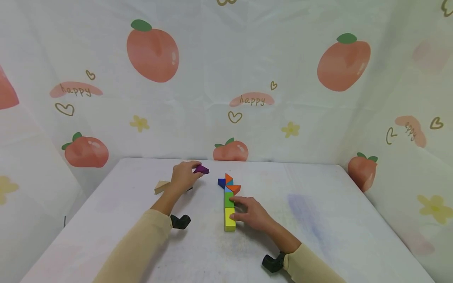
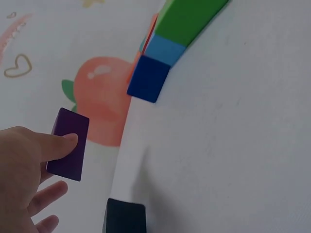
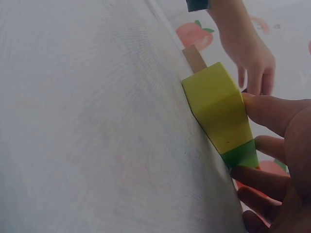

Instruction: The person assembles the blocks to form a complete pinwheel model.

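My left hand [image 1: 183, 177] pinches a purple block [image 1: 201, 169] between thumb and fingers, above the far part of the table. In the left wrist view, the thumb lies across that purple block [image 2: 70, 145]. My right hand [image 1: 256, 214] touches the right side of a row of blocks, thumb at the yellow block [image 1: 230, 225] and a fingertip at the green block [image 1: 228, 200]. Beyond them the row continues with light blue pieces, two orange triangles [image 1: 234, 188] and a dark blue block [image 1: 221, 182]. The right wrist view shows the yellow block [image 3: 221, 109] up close.
Left of the row lie a natural wood block [image 1: 161, 186] and a dark block [image 2: 125, 216], partly hidden by the left arm in the head view. A fruit-patterned cloth [image 1: 198, 78] hangs behind the white table [image 1: 339, 220].
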Motion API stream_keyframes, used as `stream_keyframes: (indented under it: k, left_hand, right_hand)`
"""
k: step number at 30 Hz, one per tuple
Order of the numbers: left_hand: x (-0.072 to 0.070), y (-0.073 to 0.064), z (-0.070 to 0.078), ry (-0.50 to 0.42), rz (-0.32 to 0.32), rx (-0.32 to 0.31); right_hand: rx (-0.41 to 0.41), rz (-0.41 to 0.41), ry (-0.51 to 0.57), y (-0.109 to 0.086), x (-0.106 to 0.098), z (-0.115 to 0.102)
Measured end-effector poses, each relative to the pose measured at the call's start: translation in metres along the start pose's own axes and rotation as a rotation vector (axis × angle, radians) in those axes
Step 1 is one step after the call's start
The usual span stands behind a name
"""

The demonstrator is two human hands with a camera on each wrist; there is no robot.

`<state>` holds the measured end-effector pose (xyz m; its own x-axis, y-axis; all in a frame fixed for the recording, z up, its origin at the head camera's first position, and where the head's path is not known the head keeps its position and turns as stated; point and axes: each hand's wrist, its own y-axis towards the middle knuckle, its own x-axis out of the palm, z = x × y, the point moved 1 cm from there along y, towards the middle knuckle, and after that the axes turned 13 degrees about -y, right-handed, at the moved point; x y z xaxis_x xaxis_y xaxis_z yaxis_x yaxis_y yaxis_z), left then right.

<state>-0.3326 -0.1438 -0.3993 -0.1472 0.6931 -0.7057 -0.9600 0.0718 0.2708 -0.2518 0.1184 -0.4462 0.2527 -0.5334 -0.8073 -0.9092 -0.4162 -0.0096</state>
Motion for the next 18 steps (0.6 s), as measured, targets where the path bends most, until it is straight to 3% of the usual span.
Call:
stream_keyframes:
  k: [9, 18]
  left_hand:
    - [0.021, -0.009, 0.015, -0.069, -0.064, 0.018]
    - [0.040, -0.020, 0.020, -0.105, -0.113, -0.024]
  right_hand:
    - [0.017, -0.006, 0.001, 0.001, -0.001, -0.001]
    - [0.033, -0.002, 0.003, 0.002, 0.001, -0.001]
